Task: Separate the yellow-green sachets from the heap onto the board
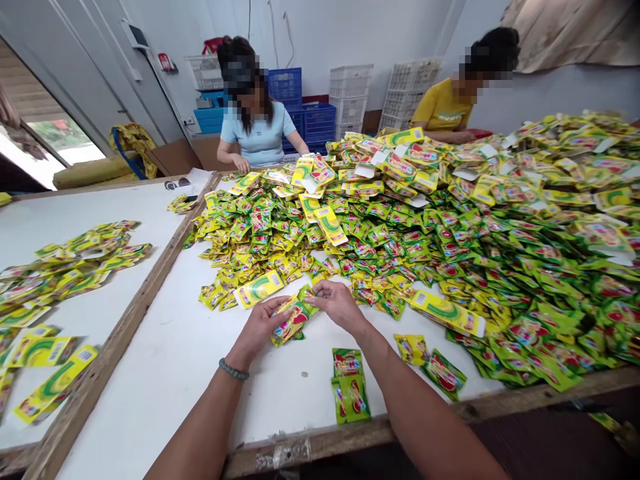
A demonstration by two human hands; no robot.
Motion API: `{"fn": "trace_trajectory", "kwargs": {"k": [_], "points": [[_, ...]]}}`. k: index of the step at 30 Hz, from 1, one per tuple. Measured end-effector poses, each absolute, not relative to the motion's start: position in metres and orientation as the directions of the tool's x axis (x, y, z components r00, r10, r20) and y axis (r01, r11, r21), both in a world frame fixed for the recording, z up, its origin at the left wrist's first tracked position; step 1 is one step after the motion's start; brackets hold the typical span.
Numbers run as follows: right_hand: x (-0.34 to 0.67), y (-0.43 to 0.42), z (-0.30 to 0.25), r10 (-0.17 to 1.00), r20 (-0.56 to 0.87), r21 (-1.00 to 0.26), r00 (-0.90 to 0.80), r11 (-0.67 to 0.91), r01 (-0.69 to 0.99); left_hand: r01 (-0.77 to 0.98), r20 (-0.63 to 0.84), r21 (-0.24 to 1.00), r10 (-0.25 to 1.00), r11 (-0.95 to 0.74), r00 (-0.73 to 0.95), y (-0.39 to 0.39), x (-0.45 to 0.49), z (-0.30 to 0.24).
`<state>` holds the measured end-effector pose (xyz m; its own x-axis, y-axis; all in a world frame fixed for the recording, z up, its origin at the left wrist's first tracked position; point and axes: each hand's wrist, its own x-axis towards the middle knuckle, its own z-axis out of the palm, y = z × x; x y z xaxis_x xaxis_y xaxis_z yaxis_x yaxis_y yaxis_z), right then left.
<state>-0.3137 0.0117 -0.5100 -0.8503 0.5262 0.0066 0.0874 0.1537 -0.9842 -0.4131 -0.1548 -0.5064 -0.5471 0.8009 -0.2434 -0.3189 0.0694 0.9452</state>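
While my forearms reach in from both sides, left hand (258, 329) pinches the pack (294, 319) nearly closed, in front of the pile (400, 233); right hand (338, 303) curls at its far end, can't tell if gripping. Long axis: diagonal, near-left to far-right.

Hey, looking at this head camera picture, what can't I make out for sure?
All in the head view:
Held green packet: parts covered by the left hand and right hand.
Bottom of the packet heap: buried under upper packets.
Cartons at left: some cut off by the left edge.
Blue crates: partly behind the person in light blue.
Fine print: too small.
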Motion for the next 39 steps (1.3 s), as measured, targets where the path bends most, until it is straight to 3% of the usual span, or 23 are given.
{"fn": "trace_trajectory", "kwargs": {"k": [8,13,17,22,27,31,35,39], "points": [[-0.315,0.004,-0.508,0.645,0.110,-0.940,-0.757,0.314,0.131,-0.370,-0.241,0.929,0.770,0.006,-0.591,-0.150,-0.409,-0.506],[-0.314,-0.003,-0.504,0.621,0.161,-0.907,-0.767,0.399,0.133,-0.409,-0.254,0.913,0.802,0.014,-0.541,-0.152,-0.410,-0.504],[-0.310,-0.001,-0.497,0.536,0.219,-0.865,-0.815,0.494,0.092,-0.456,-0.296,0.889,0.813,0.042,-0.502,-0.155,-0.412,-0.501],[-0.311,-0.013,-0.493,0.333,0.180,-0.889,-0.926,0.458,-0.008,-0.472,-0.299,0.881,0.824,0.044,-0.482,-0.157,-0.412,-0.501],[-0.314,-0.017,-0.493,0.526,0.330,-0.860,-0.784,0.511,-0.019,-0.470,-0.240,0.882,0.812,-0.046,-0.531,-0.154,-0.415,-0.500],[-0.313,-0.015,-0.491,0.563,0.427,-0.810,-0.708,0.586,-0.022,-0.474,-0.235,0.877,0.800,-0.070,-0.553,-0.155,-0.417,-0.500],[-0.317,-0.019,-0.496,0.545,0.358,-0.821,-0.759,0.571,0.023,-0.481,-0.222,0.869,0.781,-0.113,-0.584,-0.153,-0.413,-0.502],[-0.321,-0.026,-0.505,0.505,0.197,-0.934,-0.840,0.357,-0.003,-0.498,-0.249,0.862,0.773,-0.099,-0.584,-0.151,-0.408,-0.502]]}}
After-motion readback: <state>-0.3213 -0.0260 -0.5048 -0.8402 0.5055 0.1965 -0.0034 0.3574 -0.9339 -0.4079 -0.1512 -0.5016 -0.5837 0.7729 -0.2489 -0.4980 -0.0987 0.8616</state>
